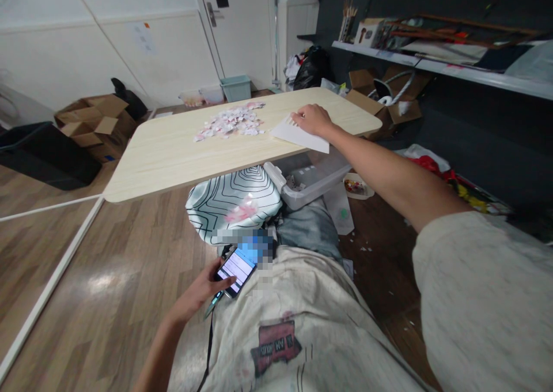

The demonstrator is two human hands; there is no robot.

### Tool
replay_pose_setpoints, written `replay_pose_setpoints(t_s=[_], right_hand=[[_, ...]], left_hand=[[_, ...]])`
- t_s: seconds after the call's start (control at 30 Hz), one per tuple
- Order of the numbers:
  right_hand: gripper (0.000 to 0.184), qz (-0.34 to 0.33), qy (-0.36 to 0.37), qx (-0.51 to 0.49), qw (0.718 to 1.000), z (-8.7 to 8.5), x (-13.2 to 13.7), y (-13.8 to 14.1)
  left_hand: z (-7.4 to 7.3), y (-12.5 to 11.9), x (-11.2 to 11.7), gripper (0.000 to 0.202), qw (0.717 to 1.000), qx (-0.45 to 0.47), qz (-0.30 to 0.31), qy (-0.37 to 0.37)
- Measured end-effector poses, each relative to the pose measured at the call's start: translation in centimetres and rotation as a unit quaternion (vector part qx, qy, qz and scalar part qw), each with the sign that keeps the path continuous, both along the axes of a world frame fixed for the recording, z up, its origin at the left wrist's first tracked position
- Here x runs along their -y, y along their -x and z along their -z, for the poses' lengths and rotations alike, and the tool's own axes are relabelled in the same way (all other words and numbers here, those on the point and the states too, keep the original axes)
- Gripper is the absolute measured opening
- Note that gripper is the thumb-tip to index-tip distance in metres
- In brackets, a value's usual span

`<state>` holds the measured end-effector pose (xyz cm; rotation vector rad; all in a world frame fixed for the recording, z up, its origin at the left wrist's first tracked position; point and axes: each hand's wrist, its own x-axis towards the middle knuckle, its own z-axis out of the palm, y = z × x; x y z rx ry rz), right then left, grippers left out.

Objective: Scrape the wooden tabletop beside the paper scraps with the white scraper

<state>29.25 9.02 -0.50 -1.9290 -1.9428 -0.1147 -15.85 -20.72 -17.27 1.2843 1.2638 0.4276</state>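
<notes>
My left hand (212, 281) is low over my lap, closed around a smartphone (237, 268) with a lit screen. Its thumb lies on the lower part of the screen. A thin teal object (213, 304) shows just under the phone. Out over the table (164, 161), my right hand (314, 120) has its fingers curled on a white sheet of paper (305, 140), whose near corner reaches past the table edge. Left of that sheet lies a loose pile of small white and pink paper pieces (233, 121).
A clear plastic bin (313, 178) sits under the table's near edge, beside a patterned cloth (235, 199) with pink scraps. A small tray (358, 185) stands on the floor at right. Cardboard boxes (97, 124) and a black bin (47, 153) stand left; a shelf (458, 66) runs along the right.
</notes>
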Motion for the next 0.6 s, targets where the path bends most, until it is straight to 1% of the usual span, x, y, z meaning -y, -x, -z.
replay_pose_setpoints(t_s=[0.07,0.13,0.23,0.33,0.43,0.5,0.6], right_hand=[[0.065,0.002,0.004,0.0,1.0,-0.1,0.1,0.1],[0.064,0.004,0.006,0.0,1.0,-0.2,0.2,0.1],[0.061,0.005,0.004,-0.001,1.0,-0.2,0.3,0.2],[0.06,0.005,0.001,-0.002,1.0,-0.3,0.3,0.2],[0.061,0.004,-0.001,-0.005,1.0,-0.3,0.4,0.2],[0.063,0.003,-0.002,-0.006,1.0,-0.3,0.4,0.2],[0.065,0.004,-0.001,-0.004,1.0,-0.4,0.5,0.2]], left_hand=[[-0.8,-0.6,0.0,0.06,0.999,-0.025,-0.021,-0.009],[-1.3,-1.0,-0.1,0.069,0.998,-0.028,-0.045,-0.022],[-1.5,-0.6,-0.4,0.075,0.999,-0.004,-0.05,0.0],[-1.1,0.6,-0.4,0.069,0.998,0.035,-0.03,0.044],[-0.3,1.8,0.0,0.055,0.993,0.099,-0.016,0.061],[0.4,2.3,0.3,0.047,0.989,0.13,-0.017,0.073],[1.5,2.7,0.5,0.041,0.983,0.162,-0.027,0.081]])
